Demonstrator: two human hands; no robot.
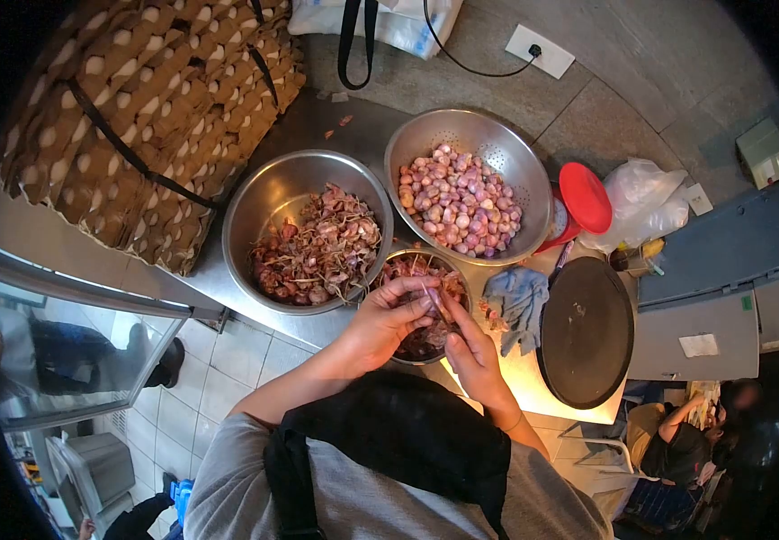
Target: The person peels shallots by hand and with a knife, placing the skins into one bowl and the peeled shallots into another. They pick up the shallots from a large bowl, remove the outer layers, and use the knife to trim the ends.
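One small, elongated purple-brown shallot (435,299) is between the fingertips of two bare hands, partly hidden by them. The left hand (388,324) has its thumb and index finger closed on it in a pinch; the right hand (474,353) touches it from the other side, index finger extended and thumb a little apart from it. Directly beneath the fingers is one small round steel bowl (467,292) of reddish skins, the smallest of three metal vessels. Left of the fingers stands one large silver steel bowl (238,236), heaped with dry shallots and papery skins, too many to count. Beyond the fingertips, one perforated steel colander (528,166) holds dozens of pinkish-purple peeled shallots (461,202). Right of the fingers lie one crumpled blue-grey cloth (519,301) and, past it, one round black tray (586,331). Farther off, up and to the right, is one round red plastic lid (586,198).
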